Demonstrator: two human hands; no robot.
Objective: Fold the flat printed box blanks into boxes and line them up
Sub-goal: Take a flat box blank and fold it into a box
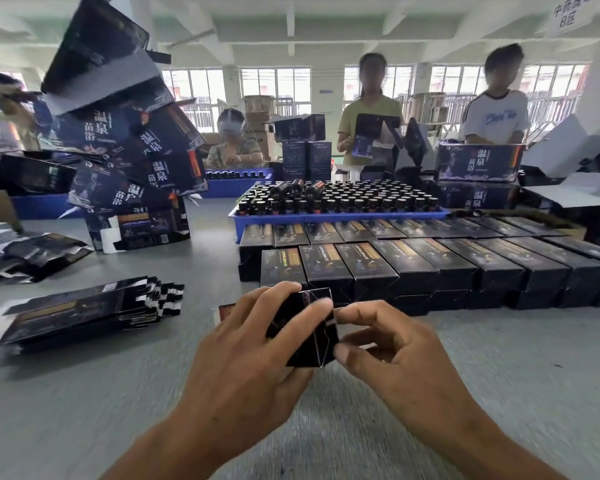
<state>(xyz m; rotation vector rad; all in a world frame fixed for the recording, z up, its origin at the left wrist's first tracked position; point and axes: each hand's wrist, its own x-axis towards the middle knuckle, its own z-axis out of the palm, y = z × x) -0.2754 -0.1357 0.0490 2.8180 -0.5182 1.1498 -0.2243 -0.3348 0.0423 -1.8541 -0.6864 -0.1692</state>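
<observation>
Right at the centre, slightly toward 6 o'clock, both hands hold a small dark box (312,327) above the grey table (499,393). The left hand (253,351) wraps its fingers over the top and near side of the box, gripping it. The right hand (392,351) pinches a flap at the box's right edge between thumb and forefinger, its other fingers curled.

Toward 9 o'clock lies a fanned stack of flat blanks (84,311), black with white tabs. From the centre out to 3 o'clock run the rows of folded boxes (430,261), lined up side by side, with gold lettering too blurred to read. Behind them at 12 o'clock sits a blue tray (340,218) packed with dark bottles (343,197).

At 10 o'clock leans a pile of larger cartons (136,161) printed with 温泉苗浴; the same characters show on a carton (478,162) at 2 o'clock. A hanging sign (568,12) at 1 o'clock ends in 8区.
</observation>
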